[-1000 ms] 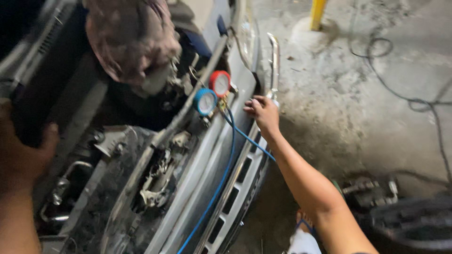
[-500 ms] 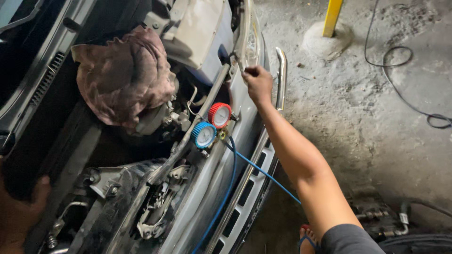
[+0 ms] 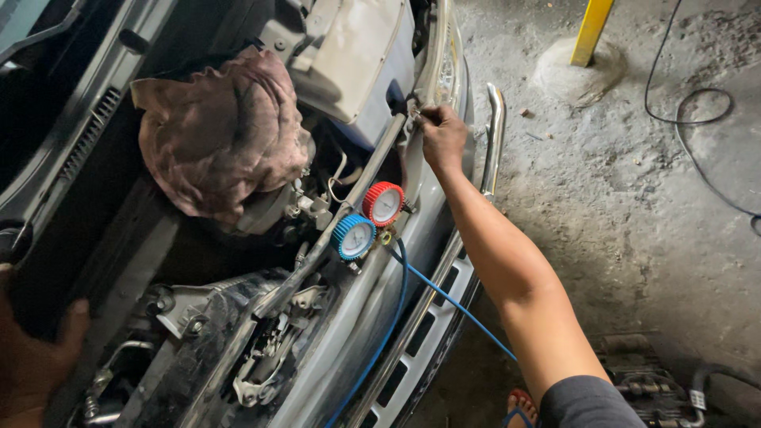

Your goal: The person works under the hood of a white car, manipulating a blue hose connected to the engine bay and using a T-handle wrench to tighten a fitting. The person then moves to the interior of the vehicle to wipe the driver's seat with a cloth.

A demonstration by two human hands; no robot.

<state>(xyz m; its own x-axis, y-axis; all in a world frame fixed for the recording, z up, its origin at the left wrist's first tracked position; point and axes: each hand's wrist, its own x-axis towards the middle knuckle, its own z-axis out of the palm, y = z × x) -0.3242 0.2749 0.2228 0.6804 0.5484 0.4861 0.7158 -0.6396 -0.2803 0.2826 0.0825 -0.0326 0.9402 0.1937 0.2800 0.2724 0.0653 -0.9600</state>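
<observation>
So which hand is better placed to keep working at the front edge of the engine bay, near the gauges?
Right. The right hand is already at the front panel, just above the red gauge; the left hand rests far back at the bay's rear edge.

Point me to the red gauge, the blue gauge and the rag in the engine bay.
red gauge (image 3: 384, 204), head view, on its white dial face.
blue gauge (image 3: 354, 237), head view, on its white dial face.
rag (image 3: 222, 131), head view, on the middle of the crumpled cloth.

Car repair garage: open engine bay (image 3: 261, 238) at left, manifold gauges (image 3: 369, 218) at centre, stained concrete floor (image 3: 634, 198) at right.
</observation>
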